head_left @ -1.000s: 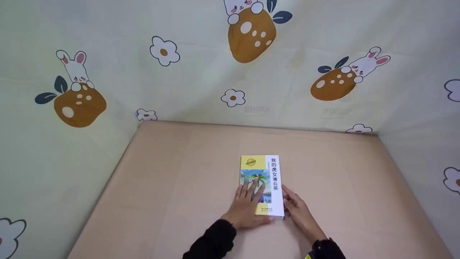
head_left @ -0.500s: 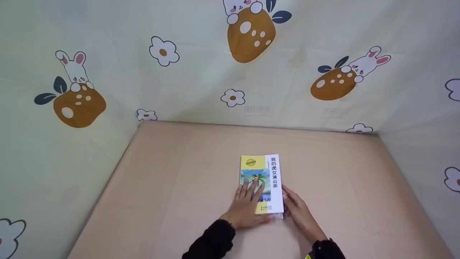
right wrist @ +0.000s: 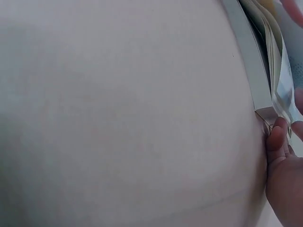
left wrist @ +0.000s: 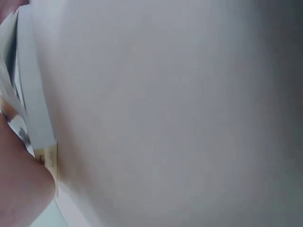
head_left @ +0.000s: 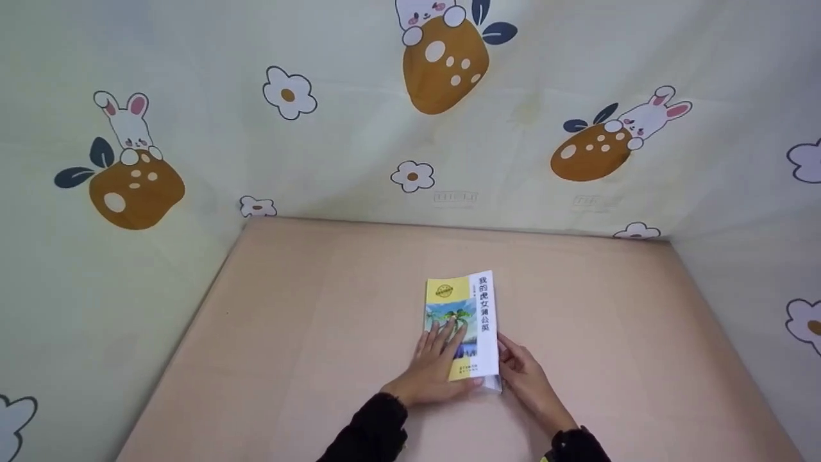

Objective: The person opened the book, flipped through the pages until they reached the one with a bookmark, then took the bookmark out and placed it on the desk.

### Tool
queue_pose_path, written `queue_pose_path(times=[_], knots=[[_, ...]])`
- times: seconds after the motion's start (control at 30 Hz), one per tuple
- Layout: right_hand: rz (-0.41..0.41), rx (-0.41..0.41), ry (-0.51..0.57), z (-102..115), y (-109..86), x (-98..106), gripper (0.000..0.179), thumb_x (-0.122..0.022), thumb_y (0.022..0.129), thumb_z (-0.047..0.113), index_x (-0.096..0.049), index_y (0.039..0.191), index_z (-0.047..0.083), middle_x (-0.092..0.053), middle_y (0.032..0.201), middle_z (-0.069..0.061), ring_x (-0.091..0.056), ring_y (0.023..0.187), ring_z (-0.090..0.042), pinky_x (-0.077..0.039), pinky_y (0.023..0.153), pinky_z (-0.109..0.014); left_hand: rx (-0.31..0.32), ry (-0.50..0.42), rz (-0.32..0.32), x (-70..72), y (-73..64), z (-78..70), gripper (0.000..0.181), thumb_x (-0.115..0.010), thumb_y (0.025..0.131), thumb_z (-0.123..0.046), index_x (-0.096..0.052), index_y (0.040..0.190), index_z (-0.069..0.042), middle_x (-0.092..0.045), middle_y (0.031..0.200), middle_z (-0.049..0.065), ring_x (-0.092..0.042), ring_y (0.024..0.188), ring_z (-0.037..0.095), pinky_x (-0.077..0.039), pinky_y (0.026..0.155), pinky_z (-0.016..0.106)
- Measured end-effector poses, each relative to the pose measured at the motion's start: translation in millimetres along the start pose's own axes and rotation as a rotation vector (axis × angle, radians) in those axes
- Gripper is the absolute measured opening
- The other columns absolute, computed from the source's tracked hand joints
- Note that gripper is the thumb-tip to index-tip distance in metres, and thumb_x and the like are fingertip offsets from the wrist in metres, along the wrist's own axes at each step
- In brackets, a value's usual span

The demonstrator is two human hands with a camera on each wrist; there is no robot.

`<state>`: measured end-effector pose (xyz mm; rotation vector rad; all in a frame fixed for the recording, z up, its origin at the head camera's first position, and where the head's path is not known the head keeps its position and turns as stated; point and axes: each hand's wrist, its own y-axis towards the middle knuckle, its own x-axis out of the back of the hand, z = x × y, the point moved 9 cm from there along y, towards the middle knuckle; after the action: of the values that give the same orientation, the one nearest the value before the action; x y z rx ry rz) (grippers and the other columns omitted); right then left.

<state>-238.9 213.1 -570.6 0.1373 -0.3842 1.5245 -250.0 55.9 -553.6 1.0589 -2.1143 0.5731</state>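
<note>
the book [head_left: 471,308] lies on the desk [head_left: 308,333], long axis running away from the person. the left hand [head_left: 431,372] rests on it, fingers spread; the right hand [head_left: 527,377] is nearer its raised right edge, curled fingers seemingly pinching there.

Room between book [head_left: 473,324] and back wall [head_left: 349,147]; right fingers [head_left: 512,347] block right edge.

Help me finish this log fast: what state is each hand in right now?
Left hand: open, fingers spread on the front of the book.
Right hand: closed, holding the book at its right edge.
</note>
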Motion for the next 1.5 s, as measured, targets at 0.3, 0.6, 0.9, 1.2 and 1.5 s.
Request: queue_pose_path(times=[0.3, 0.6, 0.9, 1.2, 1.5], knots=[[-0.013, 0.034, -0.103, 5.1, 2.7, -2.9, 0.067, -0.073, 0.077, 0.008, -0.043, 0.137, 0.0, -0.049, 0.096, -0.009, -0.045, 0.079, -0.014, -0.04, 0.064, -0.017, 0.058, -0.237, 0.009, 23.3, -7.0, 1.6, 0.088, -0.064, 0.08, -0.054, -0.017, 0.15, -0.028, -0.014, 0.157, 0.002, -0.01, 0.144, 0.029, -0.015, 0.113, 0.053], [-0.011, 0.022, -0.111, 4.4, 2.6, -2.4, 0.067, -0.072, 0.079, 0.01, -0.041, 0.137, -0.002, -0.047, 0.096, -0.009, -0.045, 0.079, -0.014, -0.04, 0.065, -0.016, -0.015, -0.237, -0.227, 58.7, -28.6, -11.2, 0.074, -0.056, 0.089, -0.013, -0.016, 0.149, -0.026, -0.039, 0.145, 0.006, -0.046, 0.127, 0.022, -0.04, 0.103, 0.039], [-0.007, 0.031, -0.103, 3.8, 0.9, -2.3, 0.067, -0.072, 0.078, 0.008, -0.041, 0.136, -0.004, -0.046, 0.096, -0.009, -0.045, 0.078, -0.013, -0.04, 0.064, -0.015, -0.114, 0.284, -0.667, 99.2, -59.3, -28.2, 0.069, -0.056, 0.084, 0.002, -0.026, 0.145, -0.009, -0.038, 0.14, 0.012, -0.043, 0.127, 0.025, -0.044, 0.099, 0.035], [-0.016, 0.007, -0.114, 0.5, 0.8, -2.7, 0.066, -0.072, 0.079, 0.008, -0.041, 0.137, -0.002, -0.047, 0.097, -0.008, -0.045, 0.08, -0.014, -0.04, 0.064, -0.015, -0.08, 0.649, -0.378, 74.1, -43.7, -24.1, 0.086, -0.07, 0.071, 0.007, -0.029, 0.145, -0.012, -0.027, 0.152, 0.009, -0.025, 0.14, 0.029, -0.027, 0.113, 0.037], [-0.027, 0.002, -0.11, 1.5, 0.5, -2.5, 0.064, -0.071, 0.079, 0.007, -0.043, 0.136, -0.001, -0.048, 0.097, -0.008, -0.046, 0.081, -0.015, -0.041, 0.065, -0.016, -0.064, 0.679, -0.125, 41.2, -26.7, -16.2, 0.079, -0.074, 0.074, -0.006, -0.036, 0.142, -0.014, -0.03, 0.15, 0.013, -0.028, 0.139, 0.03, -0.036, 0.107, 0.037]])
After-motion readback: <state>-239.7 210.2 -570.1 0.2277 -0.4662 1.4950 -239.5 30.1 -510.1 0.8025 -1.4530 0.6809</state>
